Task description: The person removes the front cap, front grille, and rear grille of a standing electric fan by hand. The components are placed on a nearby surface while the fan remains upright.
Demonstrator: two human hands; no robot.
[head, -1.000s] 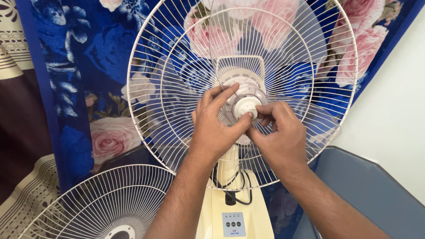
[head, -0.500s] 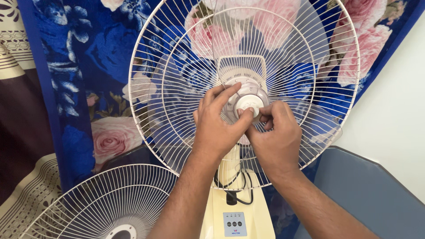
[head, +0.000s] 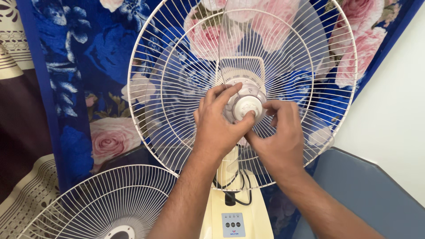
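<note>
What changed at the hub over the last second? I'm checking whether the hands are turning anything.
The right hand rolled over, its fingers curling onto the right side of the white hub cap; a translucent blade shifted. The left hand kept its grip on the cap, and the rear grille stayed put.

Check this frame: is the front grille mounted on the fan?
No, the front grille lies detached at lower left while both hands grip the hub cap.

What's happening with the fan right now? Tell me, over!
Left hand and right hand both pinch white hub cap. Clear blades sit on rear grille. Front grille off, lower left. Nothing blocking.
</note>
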